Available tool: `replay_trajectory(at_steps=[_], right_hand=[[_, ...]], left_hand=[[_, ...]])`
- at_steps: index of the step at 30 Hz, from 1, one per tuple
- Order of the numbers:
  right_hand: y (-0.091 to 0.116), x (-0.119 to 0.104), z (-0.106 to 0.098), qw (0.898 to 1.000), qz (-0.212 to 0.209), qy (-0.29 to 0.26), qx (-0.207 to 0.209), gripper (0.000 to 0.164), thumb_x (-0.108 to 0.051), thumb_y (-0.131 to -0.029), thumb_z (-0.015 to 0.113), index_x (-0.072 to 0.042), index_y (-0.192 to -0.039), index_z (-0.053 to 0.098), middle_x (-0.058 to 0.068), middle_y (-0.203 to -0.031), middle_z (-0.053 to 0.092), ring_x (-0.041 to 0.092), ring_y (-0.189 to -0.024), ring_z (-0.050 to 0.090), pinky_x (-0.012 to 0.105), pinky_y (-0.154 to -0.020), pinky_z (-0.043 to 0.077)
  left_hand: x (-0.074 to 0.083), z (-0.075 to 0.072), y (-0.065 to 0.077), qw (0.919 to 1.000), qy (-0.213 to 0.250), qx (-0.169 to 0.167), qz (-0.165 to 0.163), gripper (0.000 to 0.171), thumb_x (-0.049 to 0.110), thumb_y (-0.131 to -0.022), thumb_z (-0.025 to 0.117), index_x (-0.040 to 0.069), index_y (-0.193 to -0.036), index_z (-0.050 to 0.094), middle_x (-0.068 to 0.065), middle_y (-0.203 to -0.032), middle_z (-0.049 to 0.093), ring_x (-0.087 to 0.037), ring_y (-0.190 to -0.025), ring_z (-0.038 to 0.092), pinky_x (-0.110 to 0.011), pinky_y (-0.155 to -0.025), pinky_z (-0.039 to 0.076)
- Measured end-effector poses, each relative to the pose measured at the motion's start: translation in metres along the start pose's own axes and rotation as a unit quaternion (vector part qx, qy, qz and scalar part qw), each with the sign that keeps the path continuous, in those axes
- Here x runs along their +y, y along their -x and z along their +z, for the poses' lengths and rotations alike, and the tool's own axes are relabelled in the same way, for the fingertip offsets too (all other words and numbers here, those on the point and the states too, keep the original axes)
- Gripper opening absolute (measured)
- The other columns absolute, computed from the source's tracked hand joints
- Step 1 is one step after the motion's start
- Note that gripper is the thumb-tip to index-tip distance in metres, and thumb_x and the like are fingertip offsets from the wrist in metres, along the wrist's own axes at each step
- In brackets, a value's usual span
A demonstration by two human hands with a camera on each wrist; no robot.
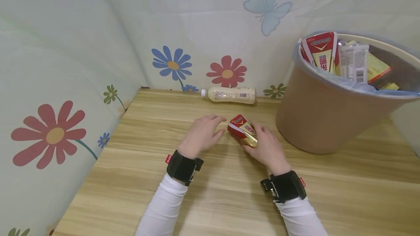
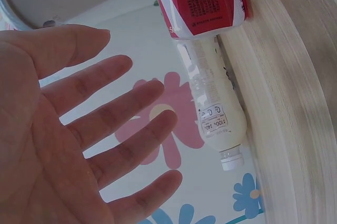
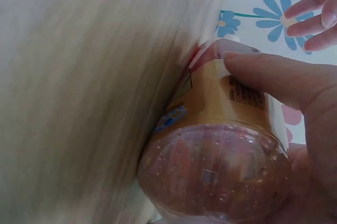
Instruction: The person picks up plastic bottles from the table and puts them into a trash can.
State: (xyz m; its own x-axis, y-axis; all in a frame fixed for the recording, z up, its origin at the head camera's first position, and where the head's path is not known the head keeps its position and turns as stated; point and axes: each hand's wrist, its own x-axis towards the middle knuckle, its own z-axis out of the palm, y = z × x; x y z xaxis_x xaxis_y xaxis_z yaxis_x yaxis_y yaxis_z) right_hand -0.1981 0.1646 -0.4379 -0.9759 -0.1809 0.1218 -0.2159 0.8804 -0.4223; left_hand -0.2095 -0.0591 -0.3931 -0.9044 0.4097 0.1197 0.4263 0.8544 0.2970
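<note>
My right hand (image 1: 268, 148) grips a red-and-gold package (image 1: 242, 126) from its right side, low over the wooden table. The right wrist view shows the package's clear plastic rounded end (image 3: 213, 168), with the thumb laid along its label. To its left is my left hand (image 1: 202, 133), apart from the package, with nothing in it. Its palm and loosely spread fingers (image 2: 118, 110) show in the left wrist view. Behind both hands, a bottle (image 1: 232, 95) of pale liquid with a white cap lies on its side near the wall.
A tan bin (image 1: 323, 115) with a bluish liner stands at the right. Inside it are a similar red package (image 1: 321, 52), a clear wrapper (image 1: 354, 61) and yellow packaging (image 1: 377, 67). A flower-printed sheet (image 1: 197, 17) hangs behind and left of the wooden table (image 1: 137, 177).
</note>
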Motion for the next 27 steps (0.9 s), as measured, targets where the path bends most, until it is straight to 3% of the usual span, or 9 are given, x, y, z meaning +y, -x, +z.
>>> replay_trajectory(at_steps=[9, 12, 15, 18, 24, 27], right_hand=[[-0.001, 0.003, -0.001, 1.000, -0.003, -0.018, -0.003, 0.086, -0.027, -0.081, 0.082, -0.005, -0.152, 0.038, 0.030, -0.130, 0.058, 0.045, -0.108, 0.063, 0.062, -0.088, 0.053], [-0.002, 0.002, -0.003, 0.999, -0.006, -0.040, 0.024, 0.086, -0.027, -0.083, 0.081, -0.008, -0.154, 0.036, 0.029, -0.131, 0.057, 0.044, -0.108, 0.063, 0.061, -0.088, 0.053], [-0.003, -0.002, -0.006, 0.995, -0.022, -0.073, 0.067, 0.086, -0.027, -0.083, 0.082, -0.011, -0.154, 0.035, 0.026, -0.132, 0.058, 0.041, -0.111, 0.061, 0.060, -0.090, 0.052], [-0.003, -0.008, -0.008, 0.988, -0.047, -0.108, 0.103, 0.087, -0.026, -0.083, 0.082, -0.012, -0.155, 0.034, 0.024, -0.137, 0.056, 0.038, -0.116, 0.058, 0.059, -0.094, 0.051], [0.000, -0.020, -0.008, 0.973, -0.098, -0.135, 0.159, 0.090, -0.021, -0.082, 0.083, -0.008, -0.155, 0.033, 0.023, -0.138, 0.055, 0.037, -0.117, 0.057, 0.058, -0.098, 0.052], [0.001, -0.024, -0.008, 0.968, -0.115, -0.133, 0.180, 0.090, -0.020, -0.080, 0.085, -0.008, -0.154, 0.035, 0.022, -0.135, 0.056, 0.035, -0.113, 0.058, 0.056, -0.095, 0.054]], left_hand=[[0.002, 0.000, -0.001, 0.9997, 0.019, 0.014, 0.003, 0.043, 0.030, -0.101, 0.060, 0.016, -0.141, 0.058, -0.007, -0.141, 0.063, -0.027, -0.130, 0.060, -0.048, -0.106, 0.051], [0.004, -0.002, -0.001, 0.9977, 0.058, 0.035, -0.007, 0.043, 0.029, -0.101, 0.059, 0.015, -0.142, 0.056, -0.008, -0.143, 0.062, -0.027, -0.132, 0.059, -0.046, -0.108, 0.051], [0.006, -0.004, -0.001, 0.9895, 0.122, 0.074, -0.024, 0.048, 0.029, -0.102, 0.058, 0.013, -0.147, 0.051, -0.008, -0.149, 0.056, -0.027, -0.137, 0.055, -0.046, -0.112, 0.048], [0.008, -0.003, -0.003, 0.9696, 0.211, 0.116, -0.041, 0.057, 0.033, -0.102, 0.057, 0.016, -0.153, 0.041, -0.007, -0.156, 0.048, -0.029, -0.137, 0.054, -0.048, -0.111, 0.048], [0.013, -0.001, -0.005, 0.9000, 0.409, 0.134, -0.072, 0.068, 0.046, -0.100, 0.057, 0.028, -0.159, 0.027, -0.011, -0.160, 0.039, -0.036, -0.131, 0.057, -0.050, -0.104, 0.053], [0.015, 0.000, -0.005, 0.8815, 0.448, 0.129, -0.076, 0.069, 0.045, -0.100, 0.059, 0.030, -0.159, 0.026, -0.015, -0.158, 0.041, -0.038, -0.127, 0.059, -0.049, -0.099, 0.056]])
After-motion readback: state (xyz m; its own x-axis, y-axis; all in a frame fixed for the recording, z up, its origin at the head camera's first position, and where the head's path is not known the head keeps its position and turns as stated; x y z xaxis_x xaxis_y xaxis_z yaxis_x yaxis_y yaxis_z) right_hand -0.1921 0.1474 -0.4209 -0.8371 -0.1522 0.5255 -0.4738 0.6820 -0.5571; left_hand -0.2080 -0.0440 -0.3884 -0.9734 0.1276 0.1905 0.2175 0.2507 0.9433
